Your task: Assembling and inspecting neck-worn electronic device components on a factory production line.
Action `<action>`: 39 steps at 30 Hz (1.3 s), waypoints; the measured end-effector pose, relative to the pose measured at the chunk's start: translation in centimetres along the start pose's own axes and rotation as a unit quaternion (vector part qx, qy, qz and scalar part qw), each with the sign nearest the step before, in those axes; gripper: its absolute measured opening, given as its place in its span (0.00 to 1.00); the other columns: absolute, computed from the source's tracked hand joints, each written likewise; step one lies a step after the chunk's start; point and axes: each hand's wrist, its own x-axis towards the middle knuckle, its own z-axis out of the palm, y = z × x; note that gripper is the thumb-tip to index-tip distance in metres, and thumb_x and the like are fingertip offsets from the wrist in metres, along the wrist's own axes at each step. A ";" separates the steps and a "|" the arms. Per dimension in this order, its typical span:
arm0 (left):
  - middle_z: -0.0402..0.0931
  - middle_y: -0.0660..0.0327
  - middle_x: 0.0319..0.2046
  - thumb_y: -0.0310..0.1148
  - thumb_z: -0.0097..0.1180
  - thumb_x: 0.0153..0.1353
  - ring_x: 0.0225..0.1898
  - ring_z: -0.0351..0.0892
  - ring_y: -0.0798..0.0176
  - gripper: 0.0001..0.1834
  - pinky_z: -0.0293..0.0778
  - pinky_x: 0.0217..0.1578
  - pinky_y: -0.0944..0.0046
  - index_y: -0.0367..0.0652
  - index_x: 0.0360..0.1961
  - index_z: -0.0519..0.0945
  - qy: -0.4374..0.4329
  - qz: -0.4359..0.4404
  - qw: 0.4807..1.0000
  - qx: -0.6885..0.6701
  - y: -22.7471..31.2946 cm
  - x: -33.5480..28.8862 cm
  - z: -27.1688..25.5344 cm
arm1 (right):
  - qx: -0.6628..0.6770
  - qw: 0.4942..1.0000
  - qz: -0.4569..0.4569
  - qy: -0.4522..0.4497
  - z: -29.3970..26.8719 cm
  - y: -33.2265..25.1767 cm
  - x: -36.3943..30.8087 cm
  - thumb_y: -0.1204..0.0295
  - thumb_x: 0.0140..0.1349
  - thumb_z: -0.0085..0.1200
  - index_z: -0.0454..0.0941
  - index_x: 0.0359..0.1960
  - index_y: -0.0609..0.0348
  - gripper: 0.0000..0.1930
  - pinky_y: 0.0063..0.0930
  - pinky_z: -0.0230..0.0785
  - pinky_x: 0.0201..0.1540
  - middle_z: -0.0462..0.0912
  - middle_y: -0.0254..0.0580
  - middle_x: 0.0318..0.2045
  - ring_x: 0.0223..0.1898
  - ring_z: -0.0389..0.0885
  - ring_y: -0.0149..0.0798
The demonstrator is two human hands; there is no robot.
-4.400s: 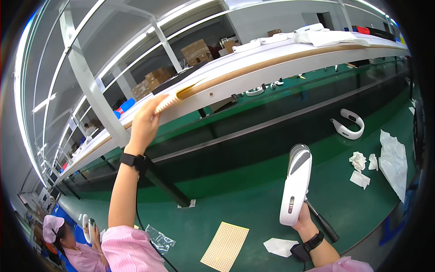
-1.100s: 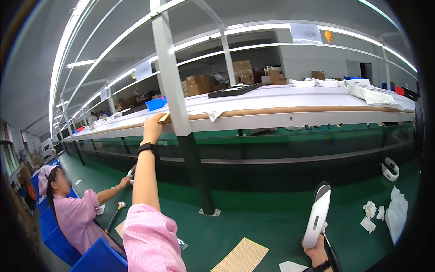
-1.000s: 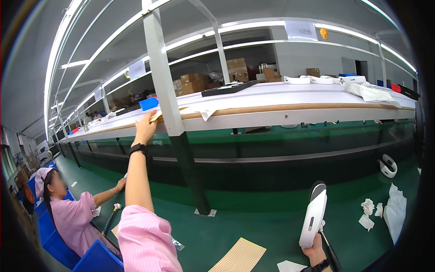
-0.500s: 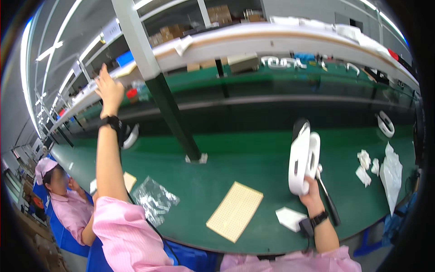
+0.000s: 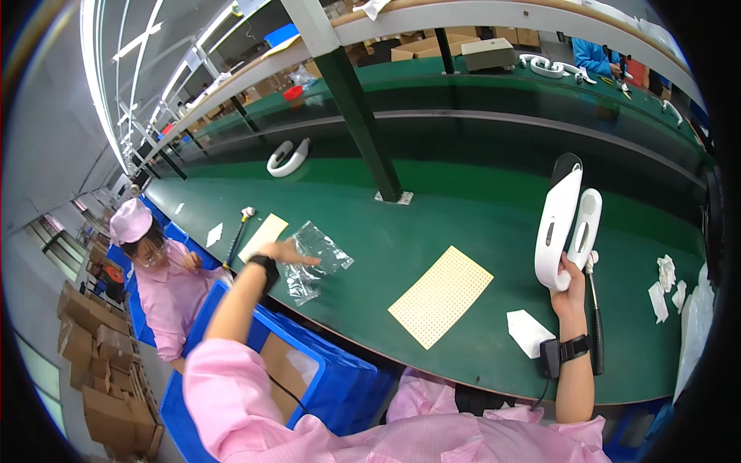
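Left hand (image 5: pixel 289 252), down from the raised shelf (image 5: pixel 494 15), spreads its fingers by the clear bag (image 5: pixel 310 261) near the worktop's (image 5: pixel 370 297) front edge; its reach seems finished. Right hand (image 5: pixel 570 279) stays clamped on the white device (image 5: pixel 556 224), toward the right end.

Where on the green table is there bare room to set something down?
Bare: beyond the dotted sheet, between the post and held device; smaller, between the right hammer and crumpled paper. Crowded: leftward, where the left grip overlaps the clear bag, beside a yellow strip.
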 end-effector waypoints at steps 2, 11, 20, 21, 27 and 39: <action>0.63 0.37 0.55 0.82 0.42 0.35 0.60 0.62 0.43 0.69 0.58 0.59 0.58 0.21 0.57 0.58 0.028 -0.107 0.980 -0.163 -2.2 0.5 4.4 | 0.001 0.997 -0.011 0.070 4.5 0.7 -2.0 0.76 0.57 0.51 0.66 0.40 0.62 0.11 0.18 0.61 0.26 0.66 0.34 0.22 0.23 0.65 0.28; 0.78 0.48 0.41 0.41 0.72 0.38 0.45 0.78 0.50 0.28 0.74 0.44 0.58 0.30 0.37 0.79 0.228 -0.235 0.872 -0.365 -3.1 8.6 8.5 | -0.007 0.996 -0.013 0.083 3.6 0.2 -1.0 0.75 0.57 0.52 0.67 0.44 0.61 0.13 0.17 0.62 0.30 0.66 0.32 0.22 0.24 0.66 0.27; 0.76 0.47 0.28 0.38 0.55 0.55 0.30 0.77 0.46 0.16 0.70 0.35 0.52 0.34 0.34 0.70 0.769 -0.064 0.495 -0.400 -5.7 1.3 -15.2 | -0.014 0.996 -0.020 0.084 4.5 0.4 -1.7 0.75 0.58 0.49 0.69 0.40 0.60 0.09 0.16 0.62 0.26 0.68 0.30 0.22 0.23 0.66 0.26; 0.77 0.46 0.30 0.38 0.54 0.57 0.33 0.78 0.47 0.16 0.71 0.36 0.52 0.34 0.36 0.71 0.829 -0.016 0.427 -0.360 -5.3 0.3 -19.3 | -0.010 0.996 -0.023 0.082 4.6 0.4 -1.9 0.75 0.57 0.49 0.69 0.40 0.60 0.09 0.16 0.62 0.26 0.68 0.30 0.22 0.22 0.66 0.25; 0.80 0.57 0.31 0.33 0.54 0.55 0.37 0.78 0.50 0.08 0.71 0.37 0.53 0.50 0.38 0.76 0.805 0.003 0.567 -0.175 -1.6 -0.8 -34.4 | -0.018 0.996 -0.027 0.087 4.6 0.2 -2.6 0.74 0.58 0.46 0.69 0.44 0.63 0.12 0.18 0.67 0.30 0.74 0.33 0.27 0.25 0.71 0.26; 0.77 0.50 0.40 0.60 0.55 0.51 0.45 0.73 0.58 0.33 0.67 0.47 0.59 0.41 0.45 0.77 0.496 0.208 0.815 -0.215 6.1 0.0 -38.3 | -0.005 0.995 0.006 0.096 4.0 0.4 -2.2 0.74 0.53 0.44 0.69 0.41 0.65 0.13 0.29 0.70 0.35 0.74 0.38 0.26 0.27 0.74 0.33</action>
